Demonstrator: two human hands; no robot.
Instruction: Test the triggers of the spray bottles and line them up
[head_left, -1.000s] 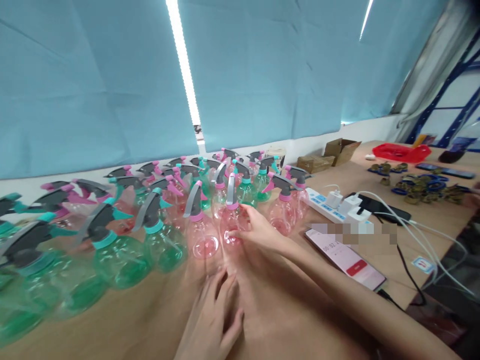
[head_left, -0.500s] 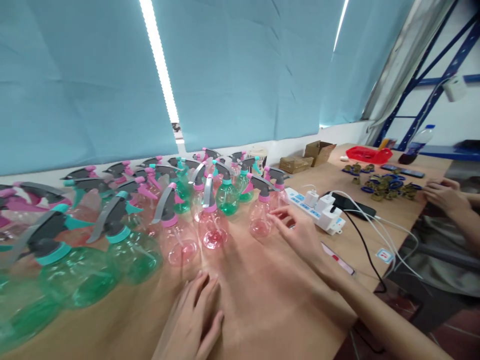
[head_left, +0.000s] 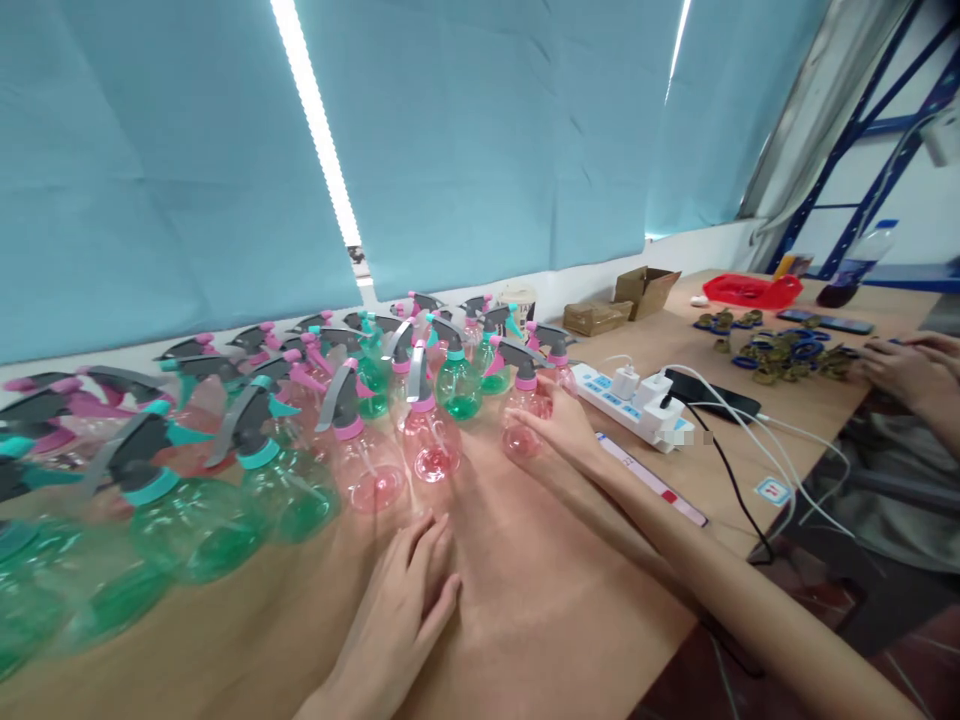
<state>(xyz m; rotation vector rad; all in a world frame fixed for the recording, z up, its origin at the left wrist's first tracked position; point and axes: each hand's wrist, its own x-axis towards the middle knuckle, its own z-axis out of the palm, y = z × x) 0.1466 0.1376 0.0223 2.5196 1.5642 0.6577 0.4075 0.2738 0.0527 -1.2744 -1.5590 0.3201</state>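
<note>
Several pink and green spray bottles with grey triggers stand crowded on the wooden table point(head_left: 540, 600) along the window. My right hand point(head_left: 562, 425) reaches forward and cups the side of a pink spray bottle point(head_left: 523, 432) at the right end of the front row, fingers curled against it. My left hand point(head_left: 405, 615) lies flat on the table in front of the bottles with its fingers stretched out, holding nothing. Another pink bottle point(head_left: 427, 445) and a green bottle point(head_left: 289, 490) stand just beyond it.
A white power strip point(head_left: 634, 405) with chargers and cables lies right of the bottles, a phone point(head_left: 651, 479) beside it. Cardboard boxes point(head_left: 645, 288), a red tray point(head_left: 750, 291) and small ring-shaped parts point(head_left: 780, 352) sit farther right. Another person's hands point(head_left: 904, 368) work at the right edge.
My right hand left the middle pink bottle, moved right and closed in on the pink bottle at the row's end. My left hand stayed flat on the table. The view panned right.
</note>
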